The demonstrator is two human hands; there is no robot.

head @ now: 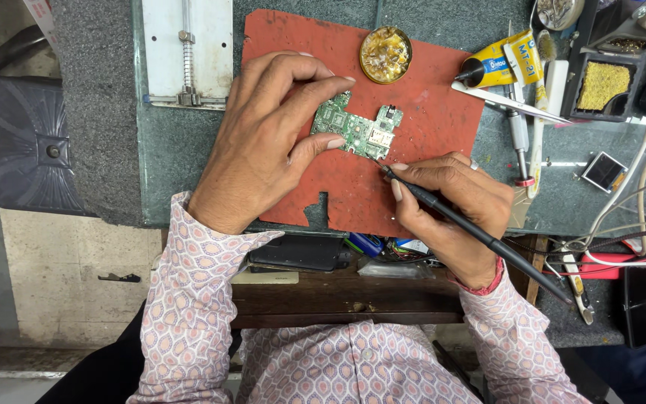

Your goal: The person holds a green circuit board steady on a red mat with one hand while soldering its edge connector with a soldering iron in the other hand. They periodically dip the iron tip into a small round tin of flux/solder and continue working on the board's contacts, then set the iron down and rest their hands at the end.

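Head view: left hand (263,142) pinches the green circuit board (357,129) on the red mat (428,112); right hand (454,209) grips a black soldering iron (480,236), tip at the board's edge.

Lighting was bright and even from overhead, so shadows under the hands stayed soft and short. Focus was sharp across the red mat (428,112), with slight wide-angle stretch near the edges and no real glare.

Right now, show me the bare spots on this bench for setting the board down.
Bare red mat lies right of the circuit board, below the round tin. Bare glass lies left of the left hand, under the white jig. The right side is crowded: tweezers, glue tube, cables.
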